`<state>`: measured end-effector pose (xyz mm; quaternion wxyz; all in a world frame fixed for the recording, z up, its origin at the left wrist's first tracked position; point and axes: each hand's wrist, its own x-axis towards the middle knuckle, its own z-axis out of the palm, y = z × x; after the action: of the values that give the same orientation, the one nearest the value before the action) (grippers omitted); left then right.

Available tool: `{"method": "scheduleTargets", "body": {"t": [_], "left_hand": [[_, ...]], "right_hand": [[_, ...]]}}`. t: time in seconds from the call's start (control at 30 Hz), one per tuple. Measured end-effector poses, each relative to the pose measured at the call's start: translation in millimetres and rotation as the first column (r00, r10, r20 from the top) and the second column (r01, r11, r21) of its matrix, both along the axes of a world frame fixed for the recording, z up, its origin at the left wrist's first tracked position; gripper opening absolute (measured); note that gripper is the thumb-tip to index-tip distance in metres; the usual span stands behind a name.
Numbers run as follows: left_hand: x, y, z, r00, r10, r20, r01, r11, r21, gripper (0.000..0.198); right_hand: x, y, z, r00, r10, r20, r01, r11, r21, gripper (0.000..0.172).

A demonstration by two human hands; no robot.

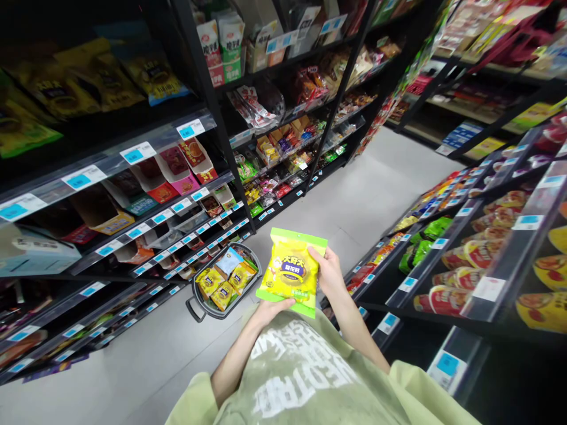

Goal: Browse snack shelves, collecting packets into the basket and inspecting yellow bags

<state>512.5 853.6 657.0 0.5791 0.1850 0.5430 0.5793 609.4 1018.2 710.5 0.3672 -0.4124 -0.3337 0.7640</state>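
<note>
A yellow bag of snacks [292, 268] with bright green ends is held up in front of my chest, its printed front facing me. My left hand [275, 308] grips its lower edge, thumb on the front and the other fingers hidden behind. On the bag's right side, my right hand [326, 268] pinches the upper edge with the thumb on top. Left of the bag, a dark shopping basket [208, 316] stands on the floor. Inside it lie several yellow snack bags [224, 295] and one light blue bag [229, 260].
To the left runs a black shelf rack [221, 118] with boxed and bagged snacks and price tags. Similar yellow bags [104, 77] sit on its upper shelf. Another rack on the right holds cup-shaped packs [458, 251]. Between them stretches the grey floor [349, 206].
</note>
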Motion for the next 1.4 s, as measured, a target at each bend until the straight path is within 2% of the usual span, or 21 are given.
{"method": "scheduleTargets", "body": {"t": [0.3,0.6,0.83,1.0,1.2,1.27,1.4], "left_hand": [[-2.0,-0.1,-1.7,0.998,-0.042,-0.05,0.043,0.999,0.031,0.063],[-2.0,0.4,-3.4,0.998,-0.037,-0.052,0.038,0.999,0.012,0.081],[-0.4,0.9,-2.8,0.999,-0.021,-0.028,0.022,0.999,0.033,0.07],[2.2,2.4,-3.1,0.999,0.033,-0.001,-0.033,0.999,0.0,0.073],[3.5,-0.2,-13.3,0.997,0.079,-0.022,-0.078,0.996,0.048,0.062],[4.7,0.3,-20.3,0.987,0.11,-0.115,-0.101,0.992,0.078,0.058],[7.0,6.0,-30.5,0.906,0.191,-0.377,-0.167,0.981,0.097,0.047]], "right_hand": [[0.0,1.3,-2.9,0.999,0.027,-0.024,-0.028,0.999,-0.036,0.038],[0.7,2.5,-7.3,0.999,0.032,-0.007,-0.032,0.998,-0.06,0.037],[0.8,2.3,-7.9,1.0,0.021,-0.012,-0.021,0.998,-0.058,0.038],[-1.2,2.1,-12.9,1.0,-0.002,0.004,0.003,0.999,-0.041,0.041],[-1.9,0.7,-18.0,0.999,-0.001,0.049,-0.001,1.0,0.03,0.041],[-2.3,-0.4,-19.2,0.997,0.036,0.066,-0.04,0.997,0.067,0.046],[-6.8,-5.3,-23.3,0.985,0.082,0.153,-0.095,0.993,0.075,0.084]]}}
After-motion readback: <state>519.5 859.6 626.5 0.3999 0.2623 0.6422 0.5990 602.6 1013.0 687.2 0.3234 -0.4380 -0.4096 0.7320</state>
